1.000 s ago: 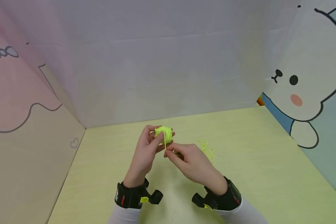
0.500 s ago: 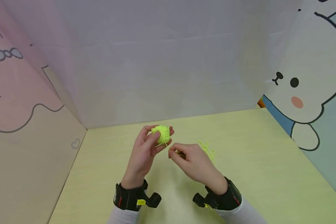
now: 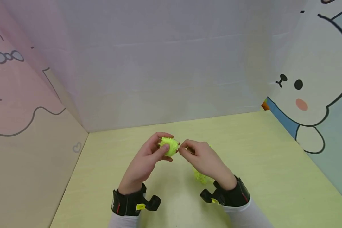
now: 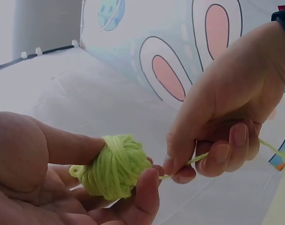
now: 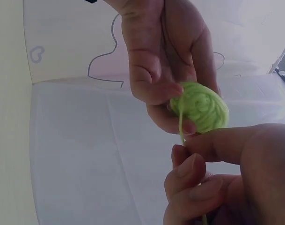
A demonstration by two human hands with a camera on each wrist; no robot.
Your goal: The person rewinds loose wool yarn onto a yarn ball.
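A small ball of bright yellow-green yarn [image 3: 169, 147] is held above the table by my left hand [image 3: 143, 163], thumb on its near side and fingers behind and below. In the left wrist view the wound strands of the ball [image 4: 115, 168] show clearly, with a small loop poking out at its left end. My right hand [image 3: 203, 158], just right of the ball, pinches the yarn strand [image 5: 181, 124] between thumb and index finger. That strand runs from the ball to the pinch and on through the curled fingers. Loose yarn [image 3: 200, 176] shows below the right hand, partly hidden by it.
The pale yellow table [image 3: 259, 164] spreads under both hands. A whitish wall sheet [image 3: 171, 69] rises at its back edge, and printed cartoon panels [image 3: 313, 95] stand at the sides. Each wrist wears a black strap with a small camera [image 3: 153, 203].
The ball and left hand have shifted slightly down and right since half a second ago. My right hand rose a little to the right, and the loose yarn now shows lower, beneath it.
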